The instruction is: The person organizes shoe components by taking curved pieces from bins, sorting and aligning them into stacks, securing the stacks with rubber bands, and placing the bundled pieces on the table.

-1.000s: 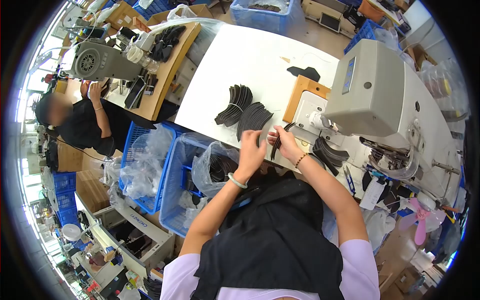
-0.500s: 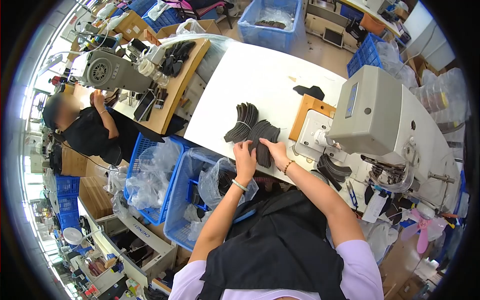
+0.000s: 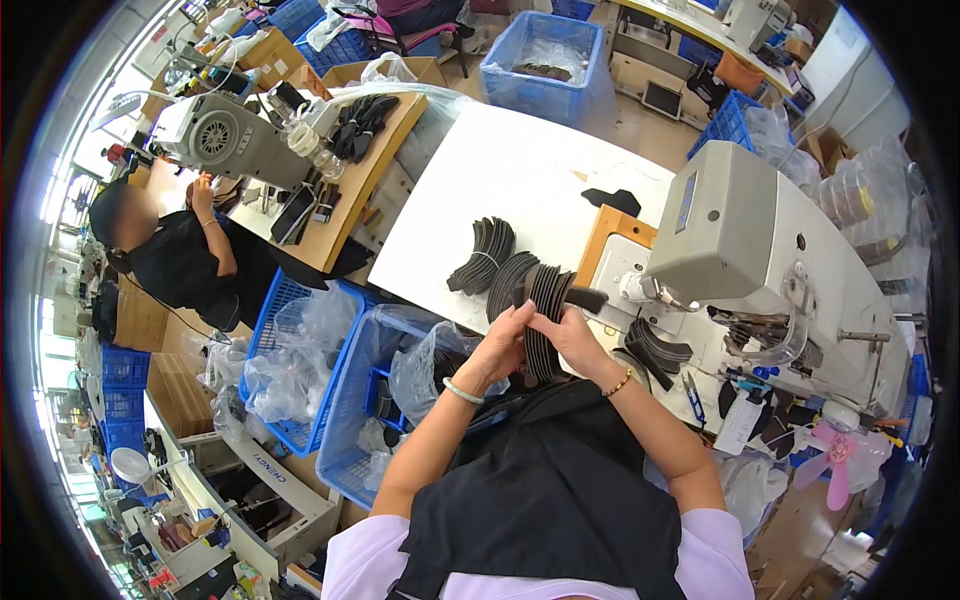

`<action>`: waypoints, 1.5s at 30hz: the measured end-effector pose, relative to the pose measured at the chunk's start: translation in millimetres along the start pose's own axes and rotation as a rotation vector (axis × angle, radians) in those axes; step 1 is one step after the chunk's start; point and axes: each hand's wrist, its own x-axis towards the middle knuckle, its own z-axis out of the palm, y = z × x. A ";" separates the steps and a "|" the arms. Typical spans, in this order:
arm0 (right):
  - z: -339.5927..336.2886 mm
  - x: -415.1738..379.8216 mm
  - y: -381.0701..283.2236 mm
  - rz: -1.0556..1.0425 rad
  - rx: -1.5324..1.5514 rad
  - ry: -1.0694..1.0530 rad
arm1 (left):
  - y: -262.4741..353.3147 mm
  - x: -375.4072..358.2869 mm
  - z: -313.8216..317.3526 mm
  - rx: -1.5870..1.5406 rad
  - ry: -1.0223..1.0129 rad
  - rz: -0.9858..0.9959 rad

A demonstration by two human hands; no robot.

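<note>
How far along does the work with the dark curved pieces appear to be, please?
One bundle lies tied on the white table. Both hands, left hand and right hand, grip a fanned stack. More loose pieces wait beside the sewing machine.

Single head-worn view, fisheye, black vignette at corners. Looks forward and steeply down over wearer's chest onto white worktable [image 3: 520,150] and sewing machine [image 3: 740,230], both close. Wide field also takes in neighbouring bench [image 3: 350,190] at left.
</note>
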 end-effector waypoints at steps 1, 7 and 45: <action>1.6 -2.7 -0.6 -0.002 0.000 0.000 | 2.0 -4.8 3.8 0.029 0.013 -0.007; 14.6 -10.9 6.0 -0.002 0.030 0.071 | -9.9 -9.4 8.8 0.075 0.212 0.158; 40.7 -23.5 -37.1 -0.368 0.001 -0.190 | 12.4 -103.7 13.0 -0.049 0.034 0.305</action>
